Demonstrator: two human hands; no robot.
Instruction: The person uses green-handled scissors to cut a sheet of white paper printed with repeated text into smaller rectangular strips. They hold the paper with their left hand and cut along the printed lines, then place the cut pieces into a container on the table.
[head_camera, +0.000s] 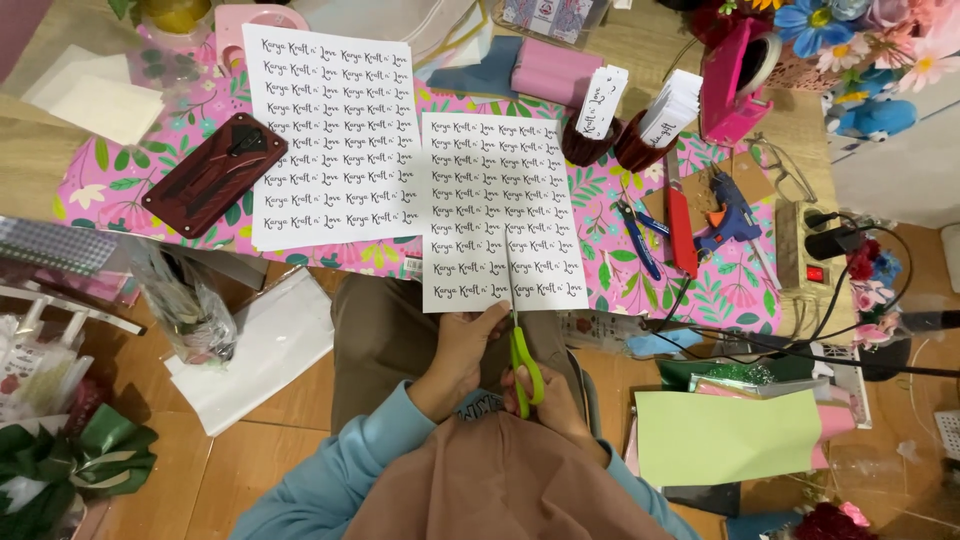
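Fingers of the right hand (548, 398) grip green scissors (522, 362) (blades in the printed sheet (502, 210)); left hand (462, 350) pinches its edge.

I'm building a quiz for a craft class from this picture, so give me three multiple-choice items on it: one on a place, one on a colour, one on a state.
1. Where does the glue gun lie?
A. right of the sheet being cut
B. on the floor by the green ribbon
C. on the dark red case

2. What colour are the handles of the scissors?
A. blue
B. lime green
C. black

3. How does the printed sheet being cut stand?
A. uncut
B. cut fully in two
C. partly slit upward from its lower edge

Answers: 1 A, it rests on the floral paper to that sheet's right. 2 B, the loops in the right hand are lime green. 3 C, the blades run partway up while the left hand holds the lower edge.
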